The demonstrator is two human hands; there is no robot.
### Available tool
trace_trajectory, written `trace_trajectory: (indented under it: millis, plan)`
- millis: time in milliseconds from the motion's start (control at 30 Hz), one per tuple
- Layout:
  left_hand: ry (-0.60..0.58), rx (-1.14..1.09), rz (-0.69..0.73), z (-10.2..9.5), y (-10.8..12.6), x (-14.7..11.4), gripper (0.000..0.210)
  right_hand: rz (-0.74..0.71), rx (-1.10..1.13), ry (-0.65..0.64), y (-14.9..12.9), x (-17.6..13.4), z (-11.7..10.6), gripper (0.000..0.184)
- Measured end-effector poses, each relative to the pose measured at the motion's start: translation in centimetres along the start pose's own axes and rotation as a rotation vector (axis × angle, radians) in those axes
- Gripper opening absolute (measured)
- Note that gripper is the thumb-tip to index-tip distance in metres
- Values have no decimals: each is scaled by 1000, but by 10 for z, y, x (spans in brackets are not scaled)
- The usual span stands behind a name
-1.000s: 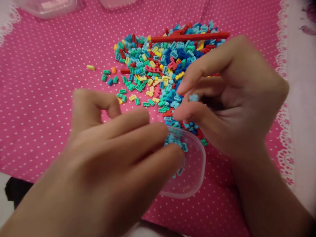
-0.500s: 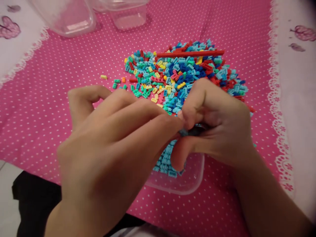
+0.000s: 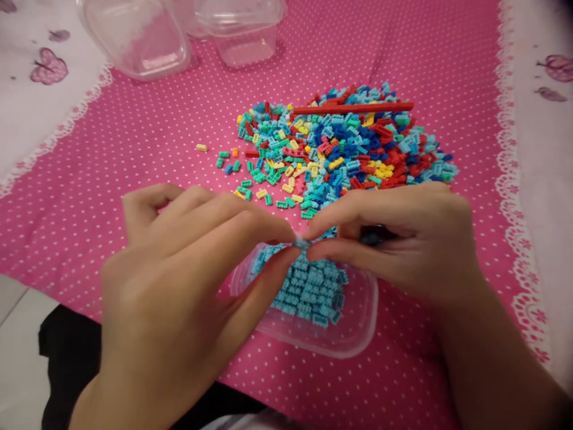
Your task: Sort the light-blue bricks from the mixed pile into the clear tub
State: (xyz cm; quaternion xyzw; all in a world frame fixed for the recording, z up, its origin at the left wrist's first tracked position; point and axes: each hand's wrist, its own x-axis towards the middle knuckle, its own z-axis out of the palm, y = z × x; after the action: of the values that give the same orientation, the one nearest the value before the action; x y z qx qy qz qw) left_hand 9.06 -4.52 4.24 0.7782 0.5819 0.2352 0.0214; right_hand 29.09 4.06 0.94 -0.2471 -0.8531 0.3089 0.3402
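Observation:
My left hand (image 3: 192, 269) and my right hand (image 3: 407, 239) meet fingertip to fingertip over a shallow clear plastic tray (image 3: 358, 346). Between them, both pinch one small blue-grey toy brick (image 3: 302, 243), slightly blurred. Something dark (image 3: 376, 235) shows inside the curled fingers of my right hand; what it is I cannot make out. Under my fingers, light-blue bricks (image 3: 308, 286) lie packed in rows in the tray, partly covered by my left hand. Just beyond, a large heap of mixed toy bricks (image 3: 358, 143) spreads over the cloth.
A long red strip (image 3: 353, 108) lies across the heap. Loose green and yellow bricks (image 3: 259, 173) are scattered at its left. Clear plastic containers (image 3: 152, 54) stand at the back left. The pink dotted cloth (image 3: 156, 131) has white lace edges (image 3: 510, 179).
My hands have drawn slightly apart, and the small brick between the fingertips now shows. More of the packed light-blue bricks is visible. The view has shifted a little.

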Motion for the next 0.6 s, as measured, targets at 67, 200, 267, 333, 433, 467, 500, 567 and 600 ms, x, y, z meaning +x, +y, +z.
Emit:
trace_trajectory:
  millis: [67, 200, 267, 333, 433, 467, 500, 567, 600]
  plan:
    - [5, 15, 25, -2, 0, -1, 3, 12, -19, 14, 1, -1, -1, 9]
    - [-53, 15, 145, -6, -1, -5, 15, 65, -18, 135, 8, -5, 1, 12]
    - [-154, -2, 296, -6, -1, -2, 23, 88, -3, 179, 11, -5, 3, 13]
    - [-272, -29, 478, -3, 1, 4, 30, 99, 23, 200, 13, -4, 5, 12]
    - [-441, -97, 641, 3, 4, 18, 32, 105, 86, 234, 15, -2, 7, 14]
    - [-476, -118, 664, 6, 4, 22, 30, 111, 101, 247, 16, -2, 7, 14]
    - [-499, -127, 676, 8, 4, 26, 28, 118, 108, 260, 16, -1, 7, 15]
    - [-519, -125, 698, 14, 5, 30, 25, 138, 105, 281, 17, 0, 7, 14]
    - [-522, -122, 705, 17, 5, 31, 26, 147, 102, 286, 18, 0, 7, 12]
